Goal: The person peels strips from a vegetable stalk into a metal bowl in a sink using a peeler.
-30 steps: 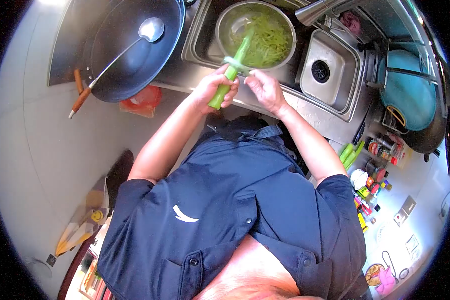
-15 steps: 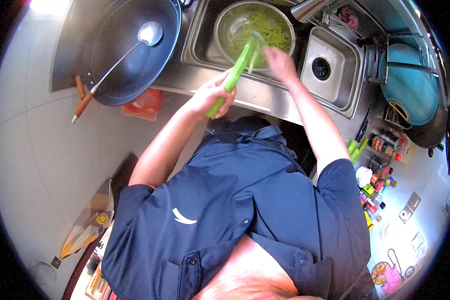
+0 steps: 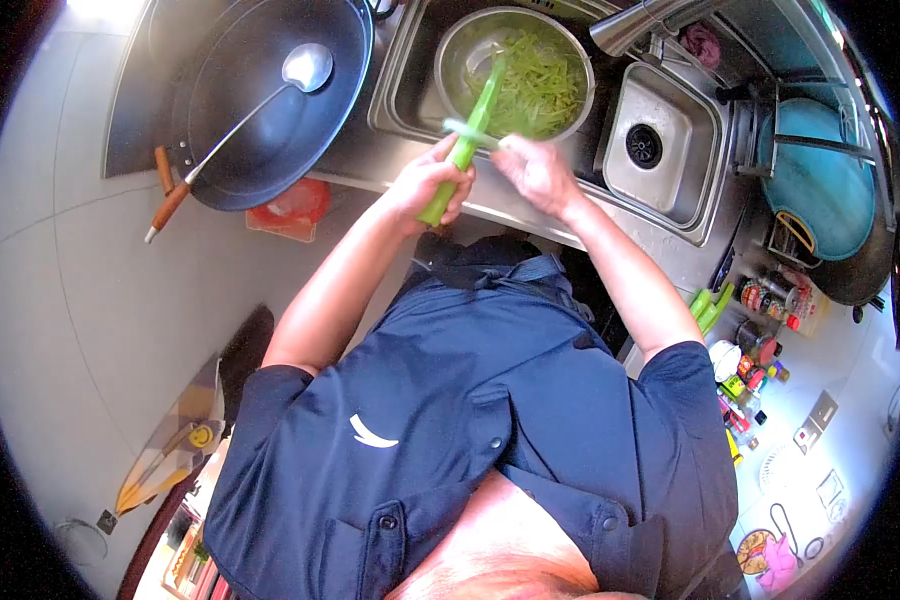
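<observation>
My left hand [image 3: 425,187] is wrapped round the lower end of a long green vegetable stalk [image 3: 483,105], which slants up over the near rim of a metal bowl [image 3: 587,62]. Closed on the handle of a pale green peeler [image 3: 462,130], my right hand [image 3: 542,175] is just right of the stalk. The peeler's motion-blurred head lies across the stalk close to my left fingers. Thin green shavings [image 3: 540,90] are heaped in the bowl, which sits in the left sink basin [image 3: 398,100].
A black wok [image 3: 240,150] with a steel ladle [image 3: 307,67] in it stands left of the sink. At right are a smaller basin [image 3: 660,190], a faucet [image 3: 625,28] and a teal round board [image 3: 820,180]. More green stalks [image 3: 710,308] and several bottles [image 3: 740,400] lie beyond my right arm.
The peeler in my right hand has come down along the stalk, from above the bowl towards my left hand. The left hand keeps its hold, and the view has shifted slightly.
</observation>
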A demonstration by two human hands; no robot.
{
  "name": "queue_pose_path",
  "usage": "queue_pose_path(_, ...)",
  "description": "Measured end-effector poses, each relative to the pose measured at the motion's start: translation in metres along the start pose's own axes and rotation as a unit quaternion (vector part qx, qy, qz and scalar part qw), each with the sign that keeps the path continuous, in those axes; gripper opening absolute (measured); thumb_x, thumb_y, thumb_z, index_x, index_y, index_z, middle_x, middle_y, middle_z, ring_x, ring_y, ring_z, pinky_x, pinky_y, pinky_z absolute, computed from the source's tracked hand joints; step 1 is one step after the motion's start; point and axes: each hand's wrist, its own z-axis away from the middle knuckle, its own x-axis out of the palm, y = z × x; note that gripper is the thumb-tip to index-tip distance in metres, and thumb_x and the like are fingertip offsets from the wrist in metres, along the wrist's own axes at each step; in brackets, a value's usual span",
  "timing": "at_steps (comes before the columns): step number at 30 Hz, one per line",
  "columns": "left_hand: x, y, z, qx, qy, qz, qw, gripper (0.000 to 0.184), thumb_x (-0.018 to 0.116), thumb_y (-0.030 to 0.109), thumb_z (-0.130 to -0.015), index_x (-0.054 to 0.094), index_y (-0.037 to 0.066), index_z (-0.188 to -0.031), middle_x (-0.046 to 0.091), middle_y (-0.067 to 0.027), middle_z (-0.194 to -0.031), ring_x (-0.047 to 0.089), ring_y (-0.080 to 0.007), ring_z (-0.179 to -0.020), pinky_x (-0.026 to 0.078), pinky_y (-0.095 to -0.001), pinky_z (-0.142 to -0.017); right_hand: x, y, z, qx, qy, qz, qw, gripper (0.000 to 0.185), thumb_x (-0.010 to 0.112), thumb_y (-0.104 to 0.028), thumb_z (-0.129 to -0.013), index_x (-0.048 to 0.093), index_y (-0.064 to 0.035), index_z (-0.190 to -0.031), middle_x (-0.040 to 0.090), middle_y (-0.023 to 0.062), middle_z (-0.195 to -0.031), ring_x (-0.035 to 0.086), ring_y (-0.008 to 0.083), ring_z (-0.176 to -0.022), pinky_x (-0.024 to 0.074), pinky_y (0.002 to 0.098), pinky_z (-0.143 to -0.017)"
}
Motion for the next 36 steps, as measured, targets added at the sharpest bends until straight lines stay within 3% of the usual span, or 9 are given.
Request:
queue_pose_path(6,0.001,-0.001,0.003,0.01,-0.004,-0.037,0.999,0.065,0.055,0.003,-0.085,0.04,0.01,-0.147,0.053,-0.007,-0.08,0.049,-0.015,-0.048,0.041,-0.0281,-0.038,-0.002,-0.004,0.001,-0.014,-0.026,0.011,0.999,0.036,0.061,-0.046,-0.099,0.068,-0.0115,-0.105,0.071,0.0188,-0.092,0.068,0.0413,-0.087,0.0527,0.0476,-0.073)
queue_pose_path(8,0.007,0.001,0.01,0.017,-0.006,-0.035,0.999,0.07,0.055,0.003,-0.084,0.037,0.01,-0.151,0.052,-0.0067,-0.079,0.049,-0.0146,-0.047,0.041,-0.0275,-0.038,-0.005,0.015,-0.011,0.049,-0.011,0.028,0.998,0.043,0.057,-0.053,-0.1,0.068,-0.0121,-0.107,0.072,0.0185,-0.095,0.07,0.0397,-0.09,0.0543,0.046,-0.074)
queue_pose_path(11,0.009,0.003,0.022,0.017,-0.019,-0.065,0.998,0.079,0.054,0.002,-0.083,0.03,0.011,-0.157,0.052,-0.0062,-0.078,0.048,-0.0136,-0.046,0.042,-0.0263,-0.038,-0.025,0.063,-0.048,0.166,0.021,0.046,0.985,0.064,0.041,-0.06,-0.104,0.066,-0.005,-0.126,0.071,0.021,-0.12,0.067,0.0379,-0.112,0.0514,0.0452,-0.098)
queue_pose_path(15,0.01,0.003,0.035,0.011,-0.045,-0.106,0.993,0.085,0.054,0.001,-0.082,0.025,0.013,-0.161,0.051,-0.0055,-0.078,0.048,-0.012,-0.046,0.041,-0.0248,-0.038,-0.064,0.113,-0.074,0.257,0.073,0.195,0.944,0.066,0.04,-0.06,-0.102,0.069,-0.0025,-0.119,0.07,0.0254,-0.114,0.067,0.0421,-0.109,0.0517,0.0485,-0.096)
queue_pose_path(21,0.007,0.002,0.026,0.008,0.043,-0.074,0.996,0.083,0.056,0.003,-0.082,0.029,0.013,-0.16,0.051,-0.0043,-0.079,0.048,-0.0111,-0.048,0.042,-0.0244,-0.039,-0.052,0.063,-0.052,0.184,0.123,0.086,0.971,0.064,0.045,-0.062,-0.1,0.069,-0.0043,-0.118,0.072,0.0253,-0.108,0.069,0.0429,-0.1,0.0537,0.0502,-0.087)
queue_pose_path(25,0.005,0.002,0.015,0.014,0.045,-0.123,0.991,0.081,0.056,0.004,-0.083,0.031,0.013,-0.159,0.052,-0.0035,-0.08,0.049,-0.0102,-0.049,0.042,-0.024,-0.04,-0.014,0.01,-0.013,0.044,0.021,0.008,0.999,0.041,0.059,-0.05,-0.099,0.069,-0.0118,-0.107,0.072,0.0179,-0.092,0.07,0.0387,-0.088,0.0544,0.0474,-0.076)
queue_pose_path(28,0.006,0.004,0.011,0.013,0.038,-0.147,0.988,0.081,0.056,0.005,-0.083,0.03,0.014,-0.16,0.053,-0.0028,-0.08,0.049,-0.0097,-0.05,0.043,-0.0235,-0.04,0.004,-0.008,0.004,-0.007,0.014,-0.017,1.0,0.035,0.064,-0.045,-0.097,0.067,-0.011,-0.101,0.069,0.0185,-0.087,0.067,0.0421,-0.085,0.0509,0.0498,-0.072)
queue_pose_path(33,0.001,-0.003,0.012,0.039,0.031,-0.209,0.977,0.087,0.057,0.005,-0.082,0.025,0.017,-0.163,0.054,-0.0014,-0.083,0.049,-0.009,-0.051,0.043,-0.023,-0.041,-0.004,0.002,0.0,-0.009,-0.007,0.004,1.0,0.042,0.059,-0.053,-0.098,0.068,-0.0115,-0.1,0.07,0.0186,-0.09,0.068,0.0408,-0.087,0.0525,0.049,-0.074)
queue_pose_path(36,0.008,0.007,0.025,0.017,0.031,-0.24,0.97,0.088,0.058,0.006,-0.082,0.026,0.017,-0.163,0.054,-0.001,-0.084,0.05,-0.0086,-0.051,0.043,-0.023,-0.041,-0.019,0.047,-0.03,0.138,0.01,0.053,0.989,0.058,0.044,-0.063,-0.101,0.07,-0.0108,-0.107,0.072,0.0194,-0.1,0.069,0.04,-0.094,0.0544,0.049,-0.082)
